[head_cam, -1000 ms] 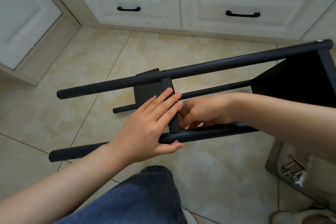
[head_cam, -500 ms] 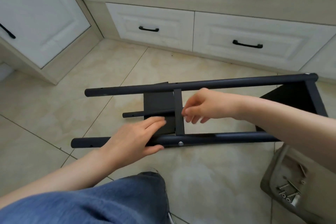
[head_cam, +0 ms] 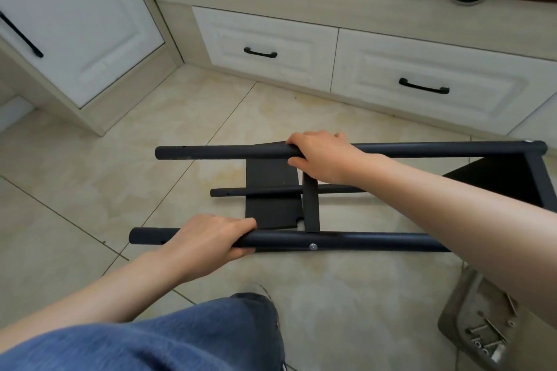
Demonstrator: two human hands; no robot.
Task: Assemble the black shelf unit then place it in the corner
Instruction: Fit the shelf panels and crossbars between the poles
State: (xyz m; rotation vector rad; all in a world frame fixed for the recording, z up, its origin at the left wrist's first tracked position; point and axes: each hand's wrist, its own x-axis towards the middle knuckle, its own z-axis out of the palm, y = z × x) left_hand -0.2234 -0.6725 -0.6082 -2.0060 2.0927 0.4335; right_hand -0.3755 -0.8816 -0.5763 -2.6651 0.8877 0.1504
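Seen from my head, the black shelf unit (head_cam: 311, 208) was turned on its side over the tiled floor (head_cam: 90, 190), in front of the white drawers (head_cam: 422, 84). My left grip (head_cam: 208, 238) was clenched round the near pole (head_cam: 361, 242); my right grip (head_cam: 322, 156) was wrapped over the far pole (head_cam: 226, 152). A tray of screws (head_cam: 482, 337) sat under my right forearm.

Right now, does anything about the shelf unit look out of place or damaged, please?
Nothing looks damaged. The shelf unit lies on its side, left hand and right hand gripping its poles; empty holes show at their left ends.
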